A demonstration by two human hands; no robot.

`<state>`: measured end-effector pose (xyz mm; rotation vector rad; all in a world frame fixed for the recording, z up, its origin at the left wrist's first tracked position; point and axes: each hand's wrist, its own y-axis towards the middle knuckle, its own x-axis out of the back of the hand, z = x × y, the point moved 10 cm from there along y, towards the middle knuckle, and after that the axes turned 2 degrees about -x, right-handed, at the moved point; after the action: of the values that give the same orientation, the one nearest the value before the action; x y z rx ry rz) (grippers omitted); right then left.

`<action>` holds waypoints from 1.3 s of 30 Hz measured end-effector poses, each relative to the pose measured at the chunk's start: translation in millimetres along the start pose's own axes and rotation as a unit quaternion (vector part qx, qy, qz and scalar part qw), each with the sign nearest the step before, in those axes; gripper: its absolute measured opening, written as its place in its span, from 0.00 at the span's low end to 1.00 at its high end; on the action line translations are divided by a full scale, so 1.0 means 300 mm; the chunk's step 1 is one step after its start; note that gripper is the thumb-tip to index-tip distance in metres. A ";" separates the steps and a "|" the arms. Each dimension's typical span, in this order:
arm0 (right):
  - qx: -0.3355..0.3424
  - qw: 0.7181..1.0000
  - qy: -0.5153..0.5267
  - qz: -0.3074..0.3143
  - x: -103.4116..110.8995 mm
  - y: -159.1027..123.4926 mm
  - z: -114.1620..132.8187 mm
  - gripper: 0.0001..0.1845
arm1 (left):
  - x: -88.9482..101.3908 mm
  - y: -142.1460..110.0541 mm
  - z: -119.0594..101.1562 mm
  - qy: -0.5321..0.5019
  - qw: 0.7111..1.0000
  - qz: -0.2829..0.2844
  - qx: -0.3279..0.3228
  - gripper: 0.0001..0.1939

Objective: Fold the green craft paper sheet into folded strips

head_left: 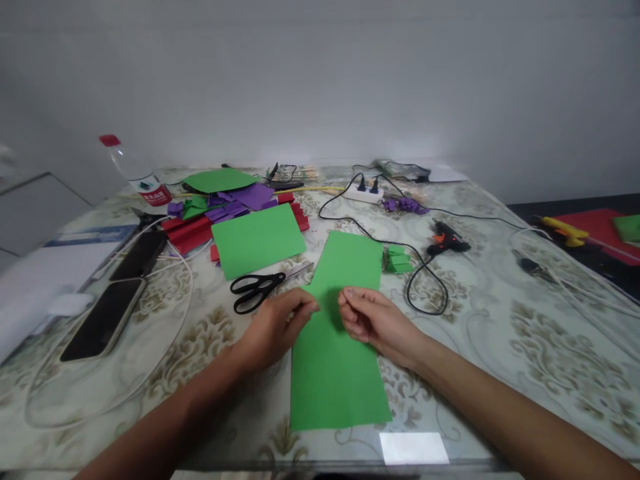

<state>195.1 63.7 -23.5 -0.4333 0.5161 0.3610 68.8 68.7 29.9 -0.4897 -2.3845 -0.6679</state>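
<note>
My left hand (pixel 283 327) and my right hand (pixel 375 320) face each other over green paper (pixel 337 387), a small gap between them. Both have thumb and fingers pinched together; anything in the fingertips is too small or hidden to make out. The green paper runs from near the table's front edge to a farther part (pixel 350 257) set at a slight angle; whether this is one sheet or two, I cannot tell. Just beyond my left hand lie black-handled scissors (pixel 257 290), blades pointing right. Folded green paper strips (pixel 398 260) rest to the right of the paper.
Another green sheet (pixel 257 240) lies over red (pixel 187 233) and purple paper (pixel 250 198). A glue gun (pixel 447 239) sits at right, its black cord looping toward a power strip (pixel 364 193). Phones (pixel 105 320), white cables and a bottle (pixel 143 177) occupy the left.
</note>
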 end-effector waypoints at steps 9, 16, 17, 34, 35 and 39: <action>0.004 0.999 -0.034 0.021 -0.022 -0.003 -0.023 0.14 | -0.034 -0.011 -0.048 -0.015 0.999 0.025 -0.033 0.09; 0.015 0.987 -0.158 0.018 -0.020 -0.010 -0.011 0.19 | -0.041 -0.009 -0.063 0.013 0.996 0.073 -0.049 0.10; 0.011 0.985 -0.171 0.017 -0.019 -0.011 -0.014 0.19 | -0.045 -0.010 -0.063 0.021 0.995 0.082 -0.052 0.10; 0.008 0.978 -0.154 0.138 -0.107 -0.060 -0.031 0.36 | 0.075 -0.004 -0.042 0.094 0.993 -0.067 -0.032 0.09; 0.032 0.975 -0.187 0.113 -0.092 -0.056 -0.020 0.34 | 0.077 -0.002 -0.031 0.104 0.992 -0.069 -0.022 0.09; 0.198 0.891 -0.402 -0.072 0.006 -0.048 0.100 0.11 | 0.059 0.008 0.012 0.137 0.989 -0.051 0.008 0.17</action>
<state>214.6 66.2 3.5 0.0976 -0.2601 0.2526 55.1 75.8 39.7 -0.2526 -2.1628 -0.7124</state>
